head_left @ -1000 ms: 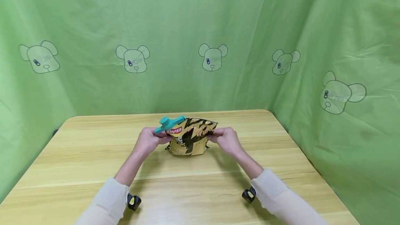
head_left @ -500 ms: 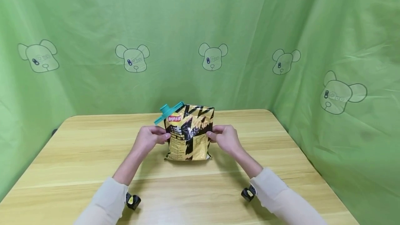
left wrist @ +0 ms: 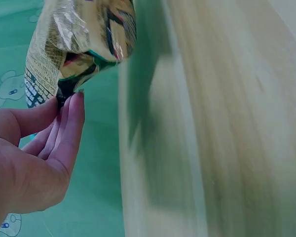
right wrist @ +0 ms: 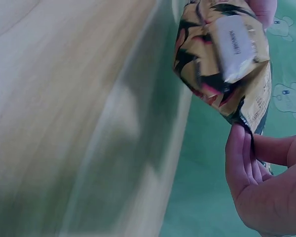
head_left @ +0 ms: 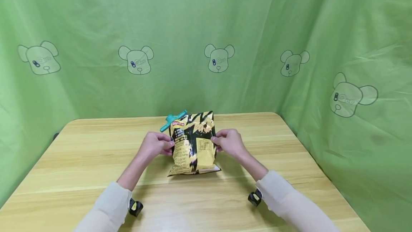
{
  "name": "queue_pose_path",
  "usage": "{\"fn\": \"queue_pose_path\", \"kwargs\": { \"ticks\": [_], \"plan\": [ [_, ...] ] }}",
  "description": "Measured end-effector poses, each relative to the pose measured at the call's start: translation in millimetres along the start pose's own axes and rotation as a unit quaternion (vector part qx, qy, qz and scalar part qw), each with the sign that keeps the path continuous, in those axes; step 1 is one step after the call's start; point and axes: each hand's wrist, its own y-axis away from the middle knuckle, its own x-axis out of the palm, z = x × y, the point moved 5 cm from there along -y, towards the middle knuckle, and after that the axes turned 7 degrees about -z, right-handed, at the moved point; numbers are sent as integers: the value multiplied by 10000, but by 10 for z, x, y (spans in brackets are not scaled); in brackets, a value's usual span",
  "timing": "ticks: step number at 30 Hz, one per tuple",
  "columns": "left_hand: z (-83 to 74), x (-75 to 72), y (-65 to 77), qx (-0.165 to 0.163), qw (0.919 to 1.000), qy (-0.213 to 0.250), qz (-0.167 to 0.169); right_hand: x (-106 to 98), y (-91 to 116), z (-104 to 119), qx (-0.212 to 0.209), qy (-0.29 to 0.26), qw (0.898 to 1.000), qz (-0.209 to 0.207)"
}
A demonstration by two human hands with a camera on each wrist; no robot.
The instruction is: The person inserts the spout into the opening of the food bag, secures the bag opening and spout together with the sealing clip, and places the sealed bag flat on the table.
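A gold-and-black chip bag (head_left: 193, 146) stands tilted near the middle of the table, its printed back with a red Lay's logo toward me. A teal bag clip (head_left: 170, 119) sits slantwise across its upper left corner. My left hand (head_left: 157, 144) pinches the bag's left side edge between thumb and fingers. On the opposite edge, my right hand (head_left: 230, 141) pinches at about the same height. In the left wrist view the thumb and fingertips meet on the folded side of the bag (left wrist: 89, 39). The right wrist view shows a white barcode label on the bag's bottom (right wrist: 234, 47).
The wooden table (head_left: 80, 160) reaches from below my forearms to the green curtain (head_left: 180, 28) behind, which carries printed bear faces and also hangs along both sides. A black wrist camera is strapped at each cuff, low over the table.
The bag first swung upright, its back coming into view, then leaned away with its lower edge toward me. Both hands kept their pinch on its sides, and the clip moved with it.
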Motion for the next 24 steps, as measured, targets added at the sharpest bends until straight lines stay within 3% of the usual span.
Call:
{"fn": "queue_pose_path", "kwargs": {
  "ticks": [5, 24],
  "plan": [
    [89, 16, -23, -116, 9995, -218, 187, 61, -33, -97, 225, 155, 9994, 206],
    [237, 22, -52, -192, 9960, -722, 484, 170, -73, -321, 280, 615, 9959, 600]
  ]
}}
